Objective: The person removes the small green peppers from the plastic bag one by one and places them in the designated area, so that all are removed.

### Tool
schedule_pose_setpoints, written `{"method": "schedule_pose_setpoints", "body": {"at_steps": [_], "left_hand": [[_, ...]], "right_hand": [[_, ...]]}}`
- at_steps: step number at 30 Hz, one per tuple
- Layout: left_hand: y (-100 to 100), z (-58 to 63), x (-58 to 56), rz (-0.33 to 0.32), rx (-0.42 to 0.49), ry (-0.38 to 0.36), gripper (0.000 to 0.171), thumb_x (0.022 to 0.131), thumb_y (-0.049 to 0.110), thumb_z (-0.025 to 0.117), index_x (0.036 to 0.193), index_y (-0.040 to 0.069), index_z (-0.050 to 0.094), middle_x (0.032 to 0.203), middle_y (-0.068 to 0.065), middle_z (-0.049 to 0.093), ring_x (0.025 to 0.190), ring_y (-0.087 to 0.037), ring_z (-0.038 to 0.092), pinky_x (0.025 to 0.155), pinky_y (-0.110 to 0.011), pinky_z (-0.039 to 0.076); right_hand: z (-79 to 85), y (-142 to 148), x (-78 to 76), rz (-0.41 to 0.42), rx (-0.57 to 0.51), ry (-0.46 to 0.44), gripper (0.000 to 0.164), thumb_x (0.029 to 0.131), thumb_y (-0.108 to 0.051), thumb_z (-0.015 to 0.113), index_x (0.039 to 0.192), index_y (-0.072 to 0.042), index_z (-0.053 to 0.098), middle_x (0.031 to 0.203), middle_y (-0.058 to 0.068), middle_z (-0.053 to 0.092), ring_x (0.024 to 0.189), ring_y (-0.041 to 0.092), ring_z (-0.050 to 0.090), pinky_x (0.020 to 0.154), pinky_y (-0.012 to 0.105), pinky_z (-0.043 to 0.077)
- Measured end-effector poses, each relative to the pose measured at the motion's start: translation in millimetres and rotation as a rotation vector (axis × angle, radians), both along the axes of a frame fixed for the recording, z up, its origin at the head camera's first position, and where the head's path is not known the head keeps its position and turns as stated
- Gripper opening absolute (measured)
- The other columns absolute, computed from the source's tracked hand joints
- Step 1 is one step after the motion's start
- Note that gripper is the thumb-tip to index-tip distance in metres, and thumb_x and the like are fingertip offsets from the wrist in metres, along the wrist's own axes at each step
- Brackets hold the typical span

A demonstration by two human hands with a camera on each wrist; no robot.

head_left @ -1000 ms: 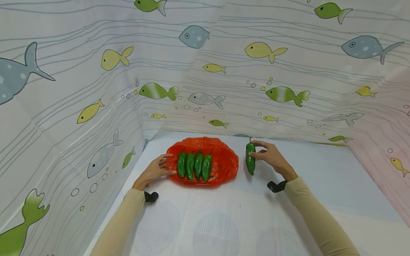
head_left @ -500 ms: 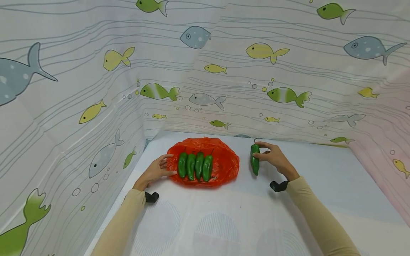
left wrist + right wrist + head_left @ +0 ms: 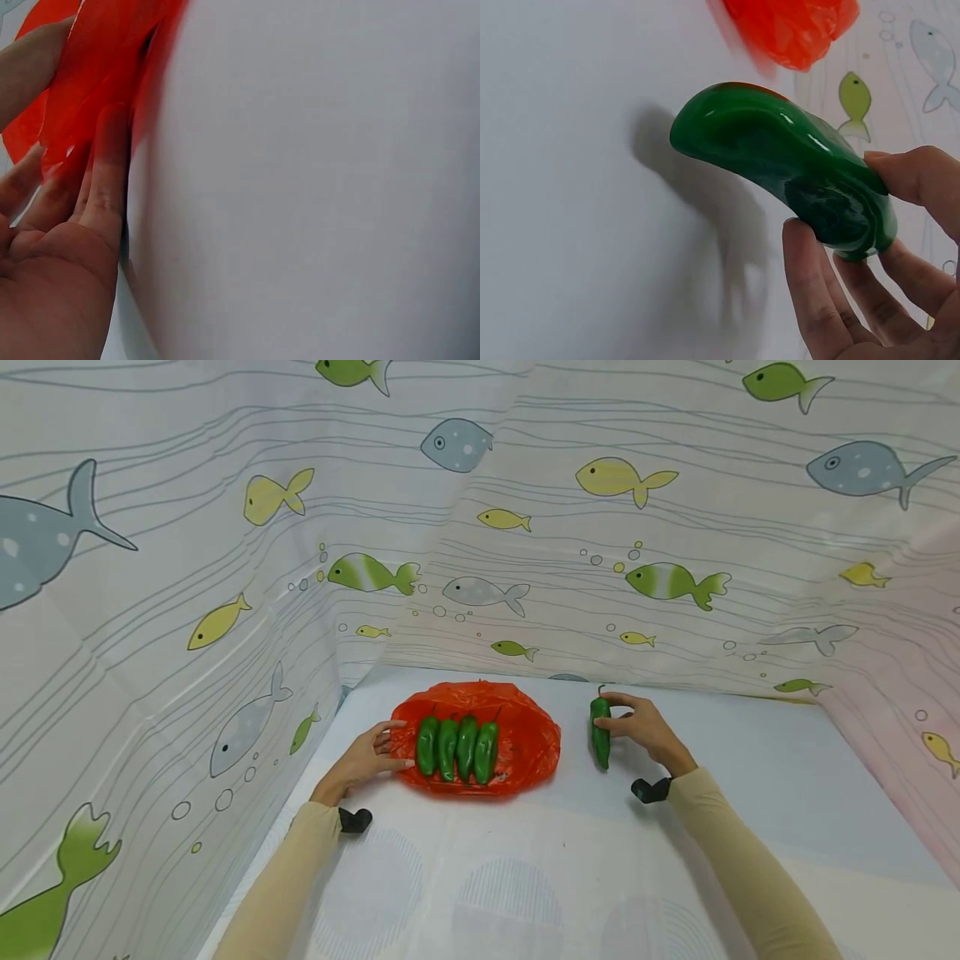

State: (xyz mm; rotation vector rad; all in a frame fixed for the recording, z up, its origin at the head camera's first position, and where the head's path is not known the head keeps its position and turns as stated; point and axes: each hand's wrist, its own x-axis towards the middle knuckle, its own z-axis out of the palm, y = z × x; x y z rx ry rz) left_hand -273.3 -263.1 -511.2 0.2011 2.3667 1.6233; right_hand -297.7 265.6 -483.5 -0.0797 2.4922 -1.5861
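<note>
In the head view, my left hand [image 3: 362, 762] holds the left rim of a red plastic bag [image 3: 532, 747], thumb and fingers spread around its edge. Several glossy green chili peppers [image 3: 466, 747] lie side by side inside the bag, stems pointing away from me. To the right of the bag, my right hand [image 3: 647, 731] pinches another green chili pepper [image 3: 600, 735] between thumb and fingers, its stem up. The right wrist view shows this pepper [image 3: 757, 135] tilted, its tip away from the palm and its shadow on the white surface.
A white table covering [image 3: 525, 835] with faint round patterns lies under everything. Fish-printed sheeting [image 3: 555, 627] encloses the back and both sides. A black wrist mount [image 3: 651, 790] sits below the right wrist, and another mount [image 3: 355, 820] below the left.
My right hand has moved a little to the right with the green chili pepper, farther from the bag. The left hand stays at the bag's rim.
</note>
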Motion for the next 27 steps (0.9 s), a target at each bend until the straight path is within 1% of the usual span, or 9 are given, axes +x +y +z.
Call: {"method": "schedule_pose_setpoints", "body": {"at_steps": [4, 9, 12, 15, 20, 23, 27], "left_hand": [[0.2, -0.8, -0.5, 0.006, 0.009, -0.011, 0.082, 0.084, 0.014, 0.087, 0.153, 0.010, 0.042, 0.157, -0.028, 0.036, 0.146, -0.046, 0.033, 0.118, -0.059, 0.030], [0.6, -2.6, -1.3, 0.014, 0.026, -0.020, 0.082, 0.084, 0.013, 0.087, 0.153, 0.010, 0.042, 0.156, -0.028, 0.037, 0.146, -0.045, 0.033, 0.118, -0.059, 0.030], [1.1, -1.5, -1.1, 0.017, 0.028, -0.023, 0.083, 0.083, 0.013, 0.088, 0.152, 0.011, 0.042, 0.156, -0.027, 0.037, 0.146, -0.045, 0.034, 0.118, -0.059, 0.030], [1.4, -0.3, -0.4, 0.021, 0.030, -0.025, 0.083, 0.083, 0.013, 0.088, 0.153, 0.011, 0.042, 0.156, -0.027, 0.037, 0.145, -0.044, 0.034, 0.118, -0.059, 0.030], [1.7, -0.3, -0.2, 0.023, 0.036, -0.031, 0.083, 0.084, 0.014, 0.087, 0.153, 0.012, 0.042, 0.155, -0.026, 0.039, 0.144, -0.043, 0.037, 0.116, -0.058, 0.033], [1.7, -0.7, -0.1, 0.023, 0.036, -0.029, 0.083, 0.084, 0.013, 0.087, 0.153, 0.012, 0.041, 0.153, -0.026, 0.042, 0.141, -0.041, 0.040, 0.114, -0.056, 0.038], [1.9, -0.9, -0.3, 0.018, 0.030, -0.027, 0.082, 0.084, 0.013, 0.087, 0.153, 0.012, 0.042, 0.151, -0.025, 0.044, 0.139, -0.041, 0.043, 0.112, -0.054, 0.040]], "right_hand": [[-4.9, 0.4, -4.5, -0.005, 0.017, -0.004, 0.073, 0.092, -0.027, 0.080, 0.154, -0.011, 0.046, 0.146, 0.020, 0.051, 0.107, 0.029, 0.061, 0.094, 0.046, 0.053], [-6.6, 1.3, -5.7, -0.003, 0.012, -0.006, 0.075, 0.092, -0.026, 0.080, 0.155, -0.007, 0.044, 0.146, 0.021, 0.051, 0.108, 0.031, 0.058, 0.092, 0.044, 0.052], [-6.5, 1.9, -6.1, -0.007, 0.005, -0.012, 0.076, 0.092, -0.025, 0.080, 0.156, -0.006, 0.043, 0.147, 0.022, 0.049, 0.108, 0.034, 0.060, 0.092, 0.045, 0.051], [-6.9, 2.4, -6.9, -0.010, 0.011, -0.020, 0.076, 0.092, -0.026, 0.079, 0.156, -0.005, 0.042, 0.149, 0.023, 0.048, 0.106, 0.035, 0.062, 0.095, 0.046, 0.049], [-11.1, 4.0, -10.2, -0.027, 0.028, -0.039, 0.075, 0.094, -0.029, 0.078, 0.155, -0.005, 0.042, 0.149, 0.021, 0.048, 0.103, 0.028, 0.065, 0.100, 0.045, 0.045], [-14.0, 5.0, -12.0, -0.031, 0.030, -0.054, 0.074, 0.095, -0.031, 0.076, 0.155, -0.005, 0.041, 0.145, 0.023, 0.051, 0.099, 0.025, 0.068, 0.098, 0.043, 0.049], [-17.3, 5.9, -13.5, -0.034, 0.034, -0.066, 0.074, 0.097, -0.032, 0.075, 0.155, -0.003, 0.041, 0.137, 0.024, 0.056, 0.095, 0.024, 0.071, 0.090, 0.036, 0.055]]}}
